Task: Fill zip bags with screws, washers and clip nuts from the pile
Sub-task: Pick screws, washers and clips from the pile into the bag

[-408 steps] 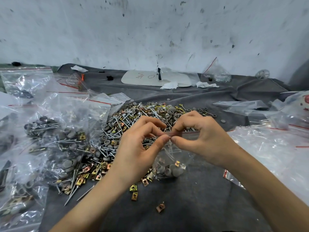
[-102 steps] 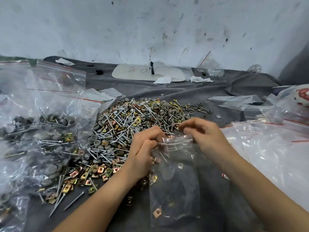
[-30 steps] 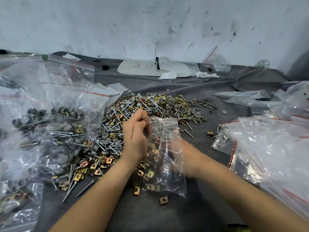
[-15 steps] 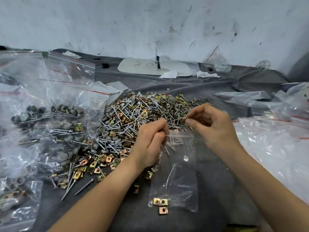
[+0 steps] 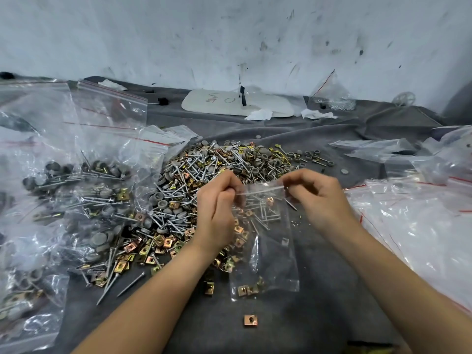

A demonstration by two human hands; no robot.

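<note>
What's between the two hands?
Head view: the top edge of the zip bag spans the gap, pinched at either end by the left hand and right hand.

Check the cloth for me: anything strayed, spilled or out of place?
One clip nut lies alone on the grey cloth, nearer the person than the zip bag and apart from the pile. It looks strayed.

Clear zip bag, clip nuts inside

Figure: well beyond my fingers, white board bearing red handwriting, an "O" beside marks I cannot read.
</note>
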